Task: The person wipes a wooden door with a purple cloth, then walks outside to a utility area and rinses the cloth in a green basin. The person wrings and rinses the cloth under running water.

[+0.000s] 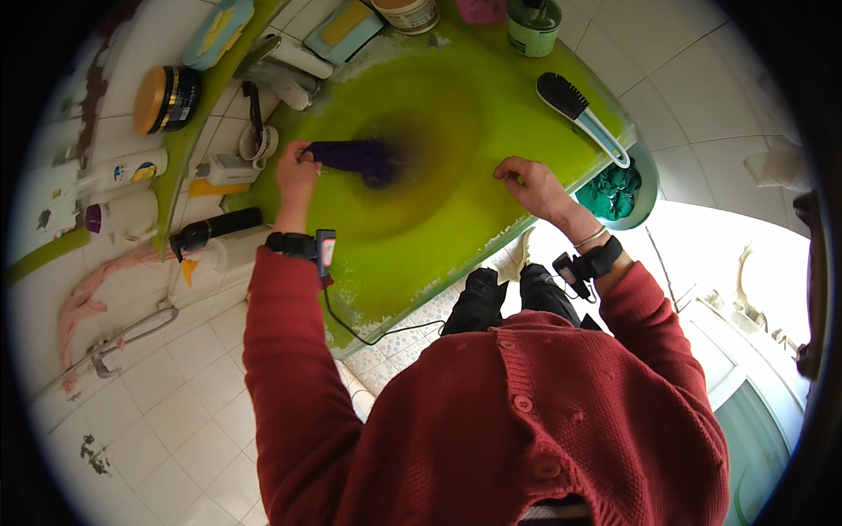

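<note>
Dark purple wet-looking cloth [352, 160] hangs from my left hand [297, 169], which grips its end at the left of the green sink basin [434, 217]. The cloth's far end lies over the dark middle of the basin, where the drain cannot be made out. My right hand [528, 186] is above the basin's right part, fingers loosely curled, and no object shows in it. A chrome faucet [283, 82] stands behind my left hand. Below and right of my right hand, a bowl [648, 191] holds green cloth [612, 191].
A black-bristled hairbrush [579, 112] lies on the counter's right edge. Along the back are a soap dish [343, 29], a tub [411, 14] and a green jar [534, 29]. At left stand a white cup [260, 143], a pump bottle [217, 230] and a shelf with several containers.
</note>
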The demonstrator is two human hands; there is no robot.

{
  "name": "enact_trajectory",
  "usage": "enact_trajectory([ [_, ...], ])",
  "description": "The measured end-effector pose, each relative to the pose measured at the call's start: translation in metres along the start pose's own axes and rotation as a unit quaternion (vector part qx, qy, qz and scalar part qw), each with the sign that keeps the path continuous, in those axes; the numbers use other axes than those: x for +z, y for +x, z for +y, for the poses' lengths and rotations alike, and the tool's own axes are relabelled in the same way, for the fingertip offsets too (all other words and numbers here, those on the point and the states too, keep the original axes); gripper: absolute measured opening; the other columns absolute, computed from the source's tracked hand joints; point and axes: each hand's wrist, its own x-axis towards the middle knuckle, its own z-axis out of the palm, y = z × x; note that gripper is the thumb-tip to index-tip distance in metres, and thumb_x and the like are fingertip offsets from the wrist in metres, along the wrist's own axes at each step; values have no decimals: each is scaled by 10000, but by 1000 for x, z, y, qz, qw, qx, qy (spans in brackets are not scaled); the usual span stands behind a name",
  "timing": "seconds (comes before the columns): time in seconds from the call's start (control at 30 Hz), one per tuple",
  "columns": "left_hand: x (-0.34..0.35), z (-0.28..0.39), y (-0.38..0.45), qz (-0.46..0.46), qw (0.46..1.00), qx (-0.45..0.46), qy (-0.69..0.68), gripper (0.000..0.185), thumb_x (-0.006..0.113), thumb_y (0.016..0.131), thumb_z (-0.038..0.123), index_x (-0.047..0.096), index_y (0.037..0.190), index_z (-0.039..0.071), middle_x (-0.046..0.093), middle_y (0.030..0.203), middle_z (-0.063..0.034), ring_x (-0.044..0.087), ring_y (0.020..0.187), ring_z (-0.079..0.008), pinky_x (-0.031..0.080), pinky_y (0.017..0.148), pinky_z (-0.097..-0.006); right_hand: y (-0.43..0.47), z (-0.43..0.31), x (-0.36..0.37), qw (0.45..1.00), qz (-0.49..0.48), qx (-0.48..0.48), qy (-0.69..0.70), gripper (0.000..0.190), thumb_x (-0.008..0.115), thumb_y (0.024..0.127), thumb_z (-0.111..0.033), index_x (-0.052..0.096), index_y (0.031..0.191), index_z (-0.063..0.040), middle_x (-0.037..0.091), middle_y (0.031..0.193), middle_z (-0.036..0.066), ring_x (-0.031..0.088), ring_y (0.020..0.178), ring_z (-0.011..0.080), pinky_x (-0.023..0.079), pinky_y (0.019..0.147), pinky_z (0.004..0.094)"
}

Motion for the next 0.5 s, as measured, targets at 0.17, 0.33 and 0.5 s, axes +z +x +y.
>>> enact_trajectory([
  [0.17,45,-45,23,17,941,177,289,364,634,790,86,633,1154,76,609,1117,-211,598,1018,-398,481,904,-441,-2,-4,-1,1000,0,22,4,201,545,825,-62,666,986,-67,693,943,129,665,890,312,526,789,370],
  [0.33,117,-52,4,-146,906,152,366,345,654,769,137,646,1110,88,632,1109,-191,605,1025,-373,489,879,-429,0,-5,-2,1000,-2,25,-1,196,549,820,-63,668,976,-65,692,944,128,663,888,310,525,787,371],
  [0.5,124,-41,1,-324,854,125,389,338,668,755,183,661,1078,82,678,1029,-162,634,983,-350,504,827,-435,5,-2,-3,1000,-6,17,9,182,558,806,-64,674,947,-64,692,917,120,665,861,305,526,766,367],
])
